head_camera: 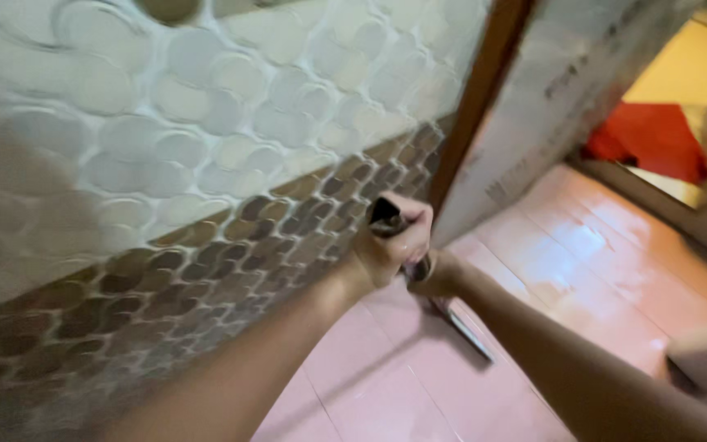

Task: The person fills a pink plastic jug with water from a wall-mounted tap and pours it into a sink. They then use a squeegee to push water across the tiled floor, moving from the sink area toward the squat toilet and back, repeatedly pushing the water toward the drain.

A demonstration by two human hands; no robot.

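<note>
Left hand [393,243] grips the handle [385,216] above the right hand [435,277].

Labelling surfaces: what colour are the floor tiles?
Glossy pink square floor tiles with pale grout lines; head view.

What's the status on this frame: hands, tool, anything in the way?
Left hand gripping top of long handle. Right hand clamped just below it. Handle slants to pink floor tiles; its lower end blurred. Patterned wall close left, door edge ahead.
</note>
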